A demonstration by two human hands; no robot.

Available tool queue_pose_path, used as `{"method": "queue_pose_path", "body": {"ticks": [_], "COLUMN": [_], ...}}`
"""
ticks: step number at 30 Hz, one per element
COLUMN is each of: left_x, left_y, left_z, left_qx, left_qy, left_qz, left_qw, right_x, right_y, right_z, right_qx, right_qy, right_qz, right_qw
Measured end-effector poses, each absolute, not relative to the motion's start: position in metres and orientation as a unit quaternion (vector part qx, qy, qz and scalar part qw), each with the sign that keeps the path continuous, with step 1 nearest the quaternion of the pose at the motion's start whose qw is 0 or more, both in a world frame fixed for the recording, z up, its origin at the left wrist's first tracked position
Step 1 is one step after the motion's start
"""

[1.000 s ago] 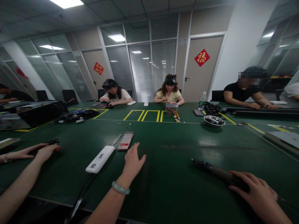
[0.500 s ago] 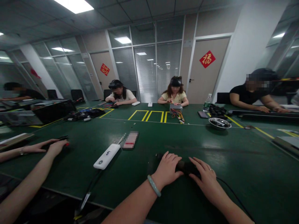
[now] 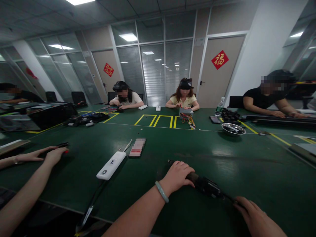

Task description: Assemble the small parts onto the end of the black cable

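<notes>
Right grip: fingers closed on the cord of one dark tool; half a second ago they held its rear body. Left grip: clasping the tool's front part, as before. Tool lies on the green tabletop, under the left palm and running rightward toward the right grip. Beyond, left: one white device marked 3, one phone. Farther, right: one metal bowl. Farthest: two red diamond signs on doors.

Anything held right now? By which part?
Yes: the left hand holds the black tool around its body, near the end away from the cable. The right hand is at the cable; whether it grips it is unclear.
</notes>
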State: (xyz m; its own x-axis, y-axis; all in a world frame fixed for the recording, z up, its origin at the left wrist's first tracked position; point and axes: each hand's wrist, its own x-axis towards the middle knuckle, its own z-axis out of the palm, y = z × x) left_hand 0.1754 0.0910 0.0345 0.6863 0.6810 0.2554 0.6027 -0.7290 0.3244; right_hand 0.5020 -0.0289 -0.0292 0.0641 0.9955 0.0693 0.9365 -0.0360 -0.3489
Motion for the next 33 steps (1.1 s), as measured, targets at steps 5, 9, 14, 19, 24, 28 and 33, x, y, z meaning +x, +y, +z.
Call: {"method": "queue_pose_path", "body": {"ticks": [5, 9, 14, 19, 24, 28, 33], "left_x": [0.178, 0.188, 0.199, 0.168, 0.069, 0.008, -0.006], "left_y": [0.098, 0.11, 0.113, 0.099, 0.1, 0.11, 0.126], "left_z": [0.032, 0.03, 0.031, 0.031, 0.021, 0.011, 0.001], "left_qx": [0.899, 0.886, 0.875, 0.818, 0.573, 0.441, 0.461], "left_qy": [0.377, 0.417, 0.441, 0.492, 0.751, 0.859, 0.863], "left_qz": [0.188, 0.181, 0.19, 0.286, 0.328, 0.261, 0.202], "left_qw": [0.119, 0.087, 0.063, 0.083, 0.016, -0.015, -0.049], "right_x": [0.508, 0.515, 0.517, 0.52, 0.516, 0.499, 0.48], "right_y": [0.015, 0.061, 0.088, 0.078, 0.069, 0.063, 0.043], "right_z": [0.007, 0.022, 0.014, 0.0, -0.004, 0.007, 0.033], "right_qx": [-0.698, -0.68, -0.66, -0.616, -0.59, -0.594, -0.585], "right_qy": [-0.702, -0.728, -0.749, -0.781, -0.796, -0.789, -0.785], "right_qz": [0.074, 0.034, 0.048, 0.02, -0.016, -0.013, -0.012], "right_qw": [0.122, 0.076, 0.042, 0.096, 0.134, 0.159, 0.201]}}
